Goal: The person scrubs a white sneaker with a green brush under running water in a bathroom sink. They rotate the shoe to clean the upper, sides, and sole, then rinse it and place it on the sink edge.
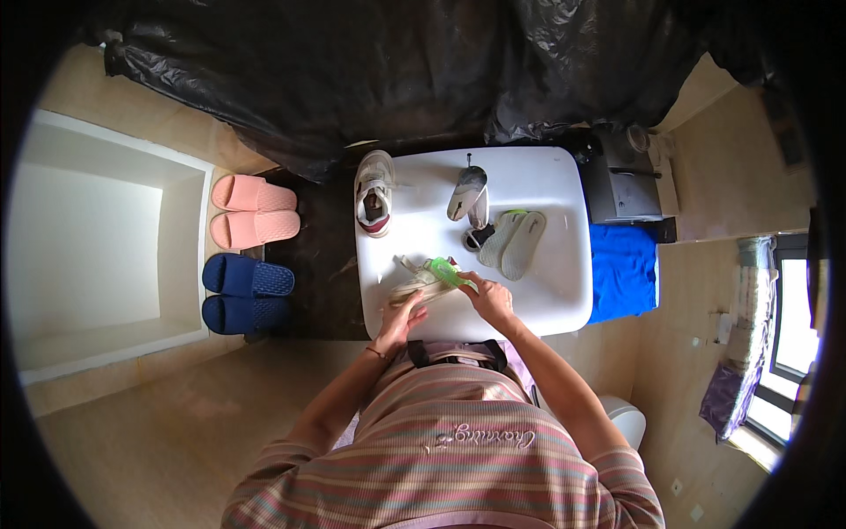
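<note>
My left hand (398, 323) holds the sole side of a white sneaker (418, 284) over the near left part of a white sink (423, 231). In my right hand (488, 297) is a green brush (447, 272), laid against the sneaker's upper; its bristles are hidden. Another sneaker (375, 195), white with a dark red heel, lies on the sink's left ledge. Two pale insoles (512, 244) rest side by side in the basin, with a bit of bright green showing at their far end. Beside them is a small round dark thing I cannot make out.
A metal faucet (468, 193) rises at the back of the sink. To the left are pink slides (256, 211) and navy slides (248, 294), near a white wall recess (92, 244). A blue cloth (623, 272) and a grey box (628, 192) lie right. Black plastic sheeting (396, 73) hangs behind.
</note>
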`<action>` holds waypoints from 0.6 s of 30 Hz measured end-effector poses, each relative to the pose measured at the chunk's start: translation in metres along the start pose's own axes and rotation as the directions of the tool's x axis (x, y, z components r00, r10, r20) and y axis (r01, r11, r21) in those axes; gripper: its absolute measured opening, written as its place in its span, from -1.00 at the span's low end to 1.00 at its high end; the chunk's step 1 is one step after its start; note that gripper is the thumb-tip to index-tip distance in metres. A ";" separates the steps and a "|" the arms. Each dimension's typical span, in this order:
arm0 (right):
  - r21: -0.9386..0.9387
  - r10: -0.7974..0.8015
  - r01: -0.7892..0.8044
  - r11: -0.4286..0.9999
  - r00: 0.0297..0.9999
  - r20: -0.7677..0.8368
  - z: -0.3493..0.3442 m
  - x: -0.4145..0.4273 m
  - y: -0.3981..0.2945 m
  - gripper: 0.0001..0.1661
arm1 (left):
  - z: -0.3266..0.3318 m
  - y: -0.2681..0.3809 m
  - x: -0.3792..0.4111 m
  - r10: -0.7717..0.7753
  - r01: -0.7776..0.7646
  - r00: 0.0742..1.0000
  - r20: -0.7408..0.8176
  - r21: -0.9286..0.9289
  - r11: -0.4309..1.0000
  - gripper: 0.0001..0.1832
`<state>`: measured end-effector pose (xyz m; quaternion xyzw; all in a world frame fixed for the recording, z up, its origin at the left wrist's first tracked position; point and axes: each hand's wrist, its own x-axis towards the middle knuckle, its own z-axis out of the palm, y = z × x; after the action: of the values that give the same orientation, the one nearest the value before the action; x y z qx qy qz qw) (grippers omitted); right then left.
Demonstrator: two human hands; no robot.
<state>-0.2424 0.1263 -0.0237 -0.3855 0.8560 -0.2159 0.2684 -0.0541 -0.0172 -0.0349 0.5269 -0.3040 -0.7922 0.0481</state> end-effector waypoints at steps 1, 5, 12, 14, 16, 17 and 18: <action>-0.011 0.003 -0.003 1.000 1.000 -0.008 0.001 0.002 0.000 -0.64 | 0.002 0.002 0.000 -0.001 0.001 1.000 0.000 -0.014 1.000 -0.48; -0.012 -0.004 0.004 1.000 1.000 0.023 -0.011 0.005 -0.034 -0.63 | -0.005 -0.003 0.004 0.047 -0.047 0.999 -0.022 -0.040 0.998 -0.54; 0.021 0.003 -0.003 1.000 1.000 -0.030 0.002 0.013 0.001 -0.60 | -0.001 -0.004 0.000 0.016 -0.016 1.000 0.001 0.040 0.999 -0.56; -0.031 0.051 -0.052 0.998 0.998 -0.031 -0.003 0.023 0.001 -0.60 | 0.002 0.002 -0.002 0.026 -0.027 0.999 0.021 0.049 0.998 -0.56; -0.051 0.025 -0.029 0.998 0.997 -0.074 -0.015 0.023 -0.015 -0.61 | -0.002 -0.001 0.003 0.053 -0.055 0.998 0.030 0.088 0.995 -0.58; -0.016 -0.005 0.004 1.000 0.999 -0.043 -0.022 0.020 -0.027 -0.61 | -0.009 -0.008 0.010 0.075 -0.078 0.997 0.028 0.122 0.989 -0.59; -0.003 -0.091 0.091 0.996 0.995 -0.030 -0.021 0.016 -0.033 -0.60 | -0.011 -0.010 0.011 0.092 -0.095 0.995 0.026 0.159 0.983 -0.61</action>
<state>-0.2461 0.0971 0.0069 -0.4209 0.8416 -0.2332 0.2452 -0.0468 -0.0179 -0.0520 0.5067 -0.3917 -0.7670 0.0400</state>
